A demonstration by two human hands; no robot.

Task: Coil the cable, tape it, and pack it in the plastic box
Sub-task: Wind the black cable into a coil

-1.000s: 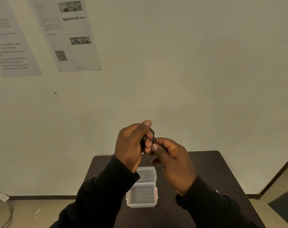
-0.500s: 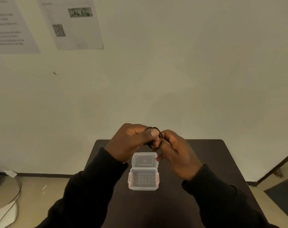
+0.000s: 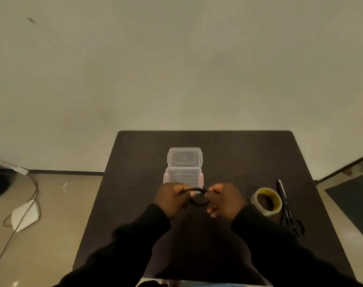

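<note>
You hold the cable (image 3: 198,197) between both hands, just above the desk (image 3: 234,154) and right in front of the box (image 3: 183,176). Your left hand (image 3: 172,198) pinches one side of the small black coil and your right hand (image 3: 225,200) pinches the other, so each grip is clenched on the cable; the loops hang as a ring between your fingertips with one strand arched across the top. Holding both sides at once looks like the reason the loops stay stacked: a springy cable this short would likely open out if either side were let go.

The box sits open in the middle of the desk, its lid (image 3: 184,158) folded back away from you, so the mouth faces up and nothing has to be undone when the coil is ready. It looks empty, though your hands hide its near edge.

The tape (image 3: 266,201) lies flat just beside your right hand, with the scissors (image 3: 286,206) along its far side, both on the side of the hand that would reach for them. No tape is visible on the coil, so I judge the coiling about finished and the taping not yet begun. For that, one hand will need to take the whole coil alone; shift your left pinch across all the loops first, or they may slip apart.
</note>
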